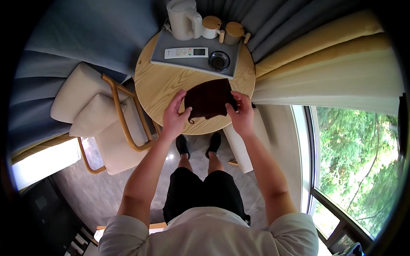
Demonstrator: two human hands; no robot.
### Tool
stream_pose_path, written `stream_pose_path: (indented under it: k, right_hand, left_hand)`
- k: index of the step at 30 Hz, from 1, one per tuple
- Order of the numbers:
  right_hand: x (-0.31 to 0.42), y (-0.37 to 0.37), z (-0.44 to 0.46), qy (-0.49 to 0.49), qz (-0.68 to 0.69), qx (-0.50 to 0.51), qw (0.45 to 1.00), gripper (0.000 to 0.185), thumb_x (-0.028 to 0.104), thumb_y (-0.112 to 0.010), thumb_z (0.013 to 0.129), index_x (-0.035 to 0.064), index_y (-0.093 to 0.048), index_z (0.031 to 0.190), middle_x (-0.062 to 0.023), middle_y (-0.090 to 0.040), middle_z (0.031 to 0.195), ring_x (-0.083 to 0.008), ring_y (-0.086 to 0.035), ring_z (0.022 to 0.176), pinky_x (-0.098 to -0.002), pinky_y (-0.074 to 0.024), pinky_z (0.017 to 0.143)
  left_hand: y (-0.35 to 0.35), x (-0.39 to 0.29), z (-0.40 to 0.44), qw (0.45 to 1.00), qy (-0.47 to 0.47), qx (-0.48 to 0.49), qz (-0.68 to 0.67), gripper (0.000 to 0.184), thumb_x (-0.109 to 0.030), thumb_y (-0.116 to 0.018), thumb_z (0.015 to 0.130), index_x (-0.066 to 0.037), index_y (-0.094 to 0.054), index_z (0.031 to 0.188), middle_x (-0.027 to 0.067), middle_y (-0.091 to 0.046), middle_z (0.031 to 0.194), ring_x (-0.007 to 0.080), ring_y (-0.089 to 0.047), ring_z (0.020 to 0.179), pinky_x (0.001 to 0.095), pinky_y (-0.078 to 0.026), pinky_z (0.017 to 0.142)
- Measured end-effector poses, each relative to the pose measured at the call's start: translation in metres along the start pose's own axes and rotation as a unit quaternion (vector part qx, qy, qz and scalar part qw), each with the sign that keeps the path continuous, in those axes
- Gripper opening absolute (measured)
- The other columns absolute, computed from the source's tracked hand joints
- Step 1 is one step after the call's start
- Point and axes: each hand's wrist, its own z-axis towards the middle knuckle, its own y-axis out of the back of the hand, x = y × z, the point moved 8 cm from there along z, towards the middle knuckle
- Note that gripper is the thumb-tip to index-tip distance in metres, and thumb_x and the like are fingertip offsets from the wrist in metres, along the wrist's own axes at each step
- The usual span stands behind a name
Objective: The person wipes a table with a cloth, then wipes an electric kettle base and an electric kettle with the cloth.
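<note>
- The white shirt (209,234) is nearest, with black shorts (205,187) below it and dark shoes (182,145) on the grey floor (98,192).
- The left hand (174,114) pinches the left edge of a dark brown cloth (209,98) between thumb and fingers.
- The right hand (241,112) grips its right edge the same way.
- The cloth is spread between the hands over the near part of the table (158,87); whether it touches the wood I cannot tell.
- The table is round, with pale, clearly grained wood.
- To the left stands a chair (117,141) with a wooden frame, beige padding and a loose cushion (97,115).
- A grey tray (192,64) covers the table's far part, carrying a white remote (186,53) beside a dark round dish (219,61).
- Behind these, a white kettle (181,21) stands near a white mug (210,33) and a brownish mug (232,39), both with wooden lids.
- Blue-grey curtains (89,34) hang behind; a yellow curtain (320,47) is at right.
- Beyond the window (315,170) are sunlit trees (354,149).
</note>
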Motion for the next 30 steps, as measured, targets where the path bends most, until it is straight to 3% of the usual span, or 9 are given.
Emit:
stream_pose_path:
  k: [1, 5, 6, 7, 8, 11, 12, 16, 30]
  right_hand:
    - [-0.011, 0.002, -0.004, -0.003, -0.007, 0.005, 1.000, 0.046, 0.003, -0.078, 0.090, 0.0101, -0.067, 0.135, -0.0046, -0.059, 0.118, -0.0154, -0.062, 0.098, -0.0289, -0.0525, 0.083]
    - [-0.078, -0.011, -0.027, -0.052, -0.185, 0.096, 0.977, 0.045, 0.007, -0.079, 0.090, 0.0104, -0.068, 0.133, -0.0106, -0.062, 0.122, -0.0266, -0.067, 0.102, -0.0400, -0.0572, 0.087]
    - [-0.076, -0.012, -0.032, 0.037, -0.253, 0.089, 0.963, 0.048, 0.009, -0.079, 0.089, 0.0095, -0.067, 0.135, -0.0144, -0.062, 0.128, -0.0327, -0.065, 0.112, -0.0476, -0.0562, 0.093]
    - [-0.080, -0.013, -0.033, 0.081, -0.269, 0.086, 0.956, 0.050, 0.010, -0.079, 0.089, 0.0086, -0.066, 0.138, -0.0149, -0.061, 0.132, -0.0335, -0.064, 0.117, -0.0486, -0.0545, 0.098]
    - [-0.069, -0.015, -0.033, 0.124, -0.283, 0.083, 0.947, 0.053, 0.011, -0.079, 0.090, 0.0077, -0.064, 0.140, -0.0154, -0.060, 0.136, -0.0343, -0.062, 0.123, -0.0496, -0.0529, 0.102]
    - [-0.046, -0.035, -0.038, 0.208, -0.312, 0.130, 0.918, 0.059, 0.017, -0.076, 0.093, 0.0052, -0.058, 0.148, -0.0160, -0.055, 0.151, -0.0348, -0.052, 0.141, -0.0509, -0.0447, 0.116]
    - [-0.043, -0.043, -0.036, 0.231, -0.321, 0.152, 0.906, 0.061, 0.020, -0.075, 0.095, 0.0044, -0.056, 0.151, -0.0160, -0.052, 0.156, -0.0346, -0.048, 0.146, -0.0511, -0.0414, 0.120]
    - [-0.059, -0.077, -0.034, 0.260, -0.374, 0.242, 0.857, 0.069, 0.032, -0.070, 0.099, 0.0052, -0.048, 0.158, -0.0131, -0.040, 0.169, -0.0333, -0.037, 0.157, -0.0511, -0.0303, 0.128]
    - [-0.100, -0.063, -0.067, 0.278, -0.399, 0.270, 0.831, 0.070, 0.040, -0.065, 0.100, 0.0041, -0.049, 0.158, -0.0146, -0.041, 0.169, -0.0317, -0.037, 0.157, -0.0520, -0.0308, 0.128]
  left_hand:
    - [0.001, 0.012, -0.004, 1.000, -0.005, 0.000, -0.004, 0.055, 0.009, -0.071, 0.093, -0.002, -0.057, 0.146, 0.0171, -0.050, 0.161, 0.0263, -0.047, 0.152, 0.0370, -0.036, 0.127]
    - [-0.001, 0.072, -0.029, 0.972, 0.030, 0.027, 0.233, 0.056, 0.005, -0.075, 0.092, -0.007, -0.060, 0.143, 0.0143, -0.056, 0.154, 0.0320, -0.054, 0.143, 0.0408, -0.049, 0.116]
    - [-0.003, 0.075, -0.034, 0.944, 0.027, 0.044, 0.326, 0.054, 0.003, -0.076, 0.091, -0.008, -0.061, 0.142, 0.0148, -0.056, 0.152, 0.0338, -0.055, 0.140, 0.0417, -0.050, 0.114]
    - [-0.006, 0.078, -0.037, 0.907, 0.022, 0.060, 0.416, 0.053, 0.001, -0.077, 0.090, -0.009, -0.062, 0.140, 0.0153, -0.057, 0.150, 0.0355, -0.056, 0.138, 0.0426, -0.051, 0.112]
    - [-0.012, 0.065, -0.039, 0.899, -0.077, 0.027, 0.431, 0.054, -0.006, -0.076, 0.090, -0.012, -0.062, 0.142, 0.0162, -0.058, 0.145, 0.0382, -0.057, 0.126, 0.0491, -0.048, 0.107]
    - [-0.038, 0.038, -0.038, 0.867, -0.153, 0.032, 0.474, 0.055, -0.009, -0.073, 0.093, -0.009, -0.059, 0.146, 0.0159, -0.053, 0.152, 0.0380, -0.053, 0.135, 0.0505, -0.045, 0.114]
    - [-0.048, 0.042, -0.034, 0.840, -0.166, 0.082, 0.511, 0.058, -0.016, -0.070, 0.098, -0.006, -0.053, 0.153, 0.0162, -0.044, 0.163, 0.0380, -0.043, 0.149, 0.0528, -0.038, 0.122]
    - [-0.072, 0.071, -0.026, 0.795, -0.149, 0.154, 0.567, 0.067, -0.027, -0.064, 0.103, -0.003, -0.042, 0.161, 0.0177, -0.031, 0.173, 0.0360, -0.027, 0.161, 0.0542, -0.024, 0.131]
    - [-0.094, 0.110, -0.069, 0.768, -0.106, 0.158, 0.612, 0.073, -0.032, -0.062, 0.103, 0.001, -0.036, 0.163, 0.0222, -0.028, 0.173, 0.0405, -0.024, 0.162, 0.0547, -0.020, 0.131]
